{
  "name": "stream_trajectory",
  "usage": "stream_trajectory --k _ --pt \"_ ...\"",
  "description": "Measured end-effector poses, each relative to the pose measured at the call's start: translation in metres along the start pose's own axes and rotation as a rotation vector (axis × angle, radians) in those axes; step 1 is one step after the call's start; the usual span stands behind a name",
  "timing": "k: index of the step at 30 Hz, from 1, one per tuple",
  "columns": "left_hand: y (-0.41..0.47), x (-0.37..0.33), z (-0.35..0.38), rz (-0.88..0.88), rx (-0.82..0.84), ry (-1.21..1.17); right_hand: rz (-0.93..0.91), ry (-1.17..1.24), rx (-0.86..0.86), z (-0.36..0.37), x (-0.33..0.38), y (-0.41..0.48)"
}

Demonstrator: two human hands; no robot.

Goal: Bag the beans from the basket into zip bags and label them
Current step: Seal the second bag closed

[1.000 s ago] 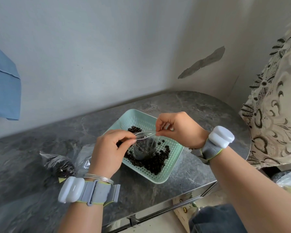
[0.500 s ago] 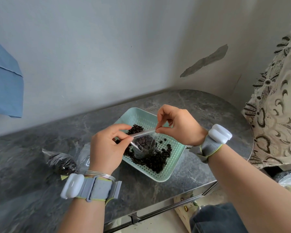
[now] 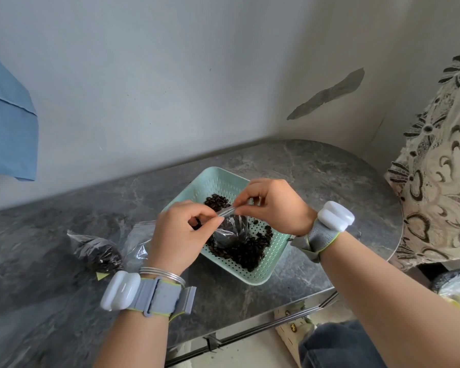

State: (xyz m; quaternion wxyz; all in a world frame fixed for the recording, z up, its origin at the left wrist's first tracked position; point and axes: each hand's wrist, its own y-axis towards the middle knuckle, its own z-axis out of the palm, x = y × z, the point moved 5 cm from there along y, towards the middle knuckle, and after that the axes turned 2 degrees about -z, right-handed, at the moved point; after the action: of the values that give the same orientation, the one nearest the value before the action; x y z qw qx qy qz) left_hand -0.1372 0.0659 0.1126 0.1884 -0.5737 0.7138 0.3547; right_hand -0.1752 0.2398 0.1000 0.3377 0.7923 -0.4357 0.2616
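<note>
Basket (image 3: 262,279) holds dark beans (image 3: 247,254); left hand (image 3: 178,235), right hand (image 3: 274,205) pinch bean-filled zip bag (image 3: 231,231) top above.

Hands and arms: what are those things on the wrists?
Both arms are bare, with no sleeves. By the left hand sits a grey wristband edged in yellow-green. It carries a rounded white pod, and thin silver bangles sit next to it. By the right hand there is a second wristband and second pod, same colours.
</note>
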Motion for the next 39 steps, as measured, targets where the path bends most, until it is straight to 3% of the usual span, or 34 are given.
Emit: stream_trajectory --k 9,21,30,39 --pt "0.002 -0.002 0.001 0.028 -0.016 0.014 0.027 0.105 -0.072 -0.003 -0.001 -0.001" --pt "0.002 -0.005 0.003 0.016 -0.11 0.006 -0.021 -0.08 -0.142 0.0 0.011 0.003" --pt "0.001 0.009 0.004 -0.124 0.0 -0.011 0.03 -0.119 -0.113 -0.001 0.001 0.0" --pt "0.001 0.006 0.004 -0.105 0.014 -0.008 -0.001 -0.108 -0.062 0.008 0.007 0.002"
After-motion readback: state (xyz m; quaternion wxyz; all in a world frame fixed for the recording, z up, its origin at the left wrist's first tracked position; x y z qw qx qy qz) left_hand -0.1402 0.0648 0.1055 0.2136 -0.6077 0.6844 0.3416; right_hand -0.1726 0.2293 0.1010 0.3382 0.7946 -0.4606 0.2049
